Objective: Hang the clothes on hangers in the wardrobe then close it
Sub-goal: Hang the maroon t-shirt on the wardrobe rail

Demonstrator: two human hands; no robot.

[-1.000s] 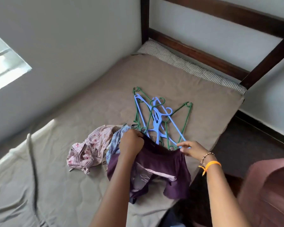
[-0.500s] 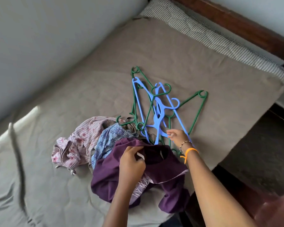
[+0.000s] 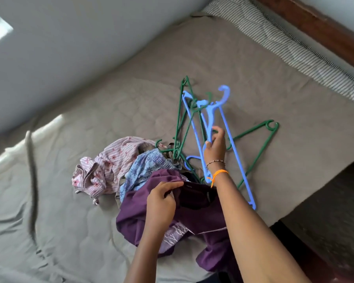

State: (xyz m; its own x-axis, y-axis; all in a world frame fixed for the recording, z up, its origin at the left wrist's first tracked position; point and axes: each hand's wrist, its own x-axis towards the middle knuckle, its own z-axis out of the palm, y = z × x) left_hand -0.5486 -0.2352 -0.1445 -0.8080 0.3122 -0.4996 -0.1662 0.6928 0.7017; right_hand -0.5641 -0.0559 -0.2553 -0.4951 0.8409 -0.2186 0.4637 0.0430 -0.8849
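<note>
Pairing: first garment with a hanger; nothing hung yet, wardrobe not in view.
Right hand (image 3: 215, 149): grip curled round the blue hanger (image 3: 223, 127), raised off the green hangers (image 3: 251, 144).
Left hand (image 3: 161, 203): grip pinching the purple top (image 3: 200, 213) at its neckline.
Clothes: heaped on the bed (image 3: 131, 99), at 9 o'clock from the hangers.
Next: probably threading one hanger shoulder into the held-open neck.

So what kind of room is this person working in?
Most likely a bedroom. The clothes and hangers lie on a bed with a taupe sheet, a striped mattress shows at its edge, and a dark wooden bed frame runs along the wall. No wardrobe is in view.
</note>
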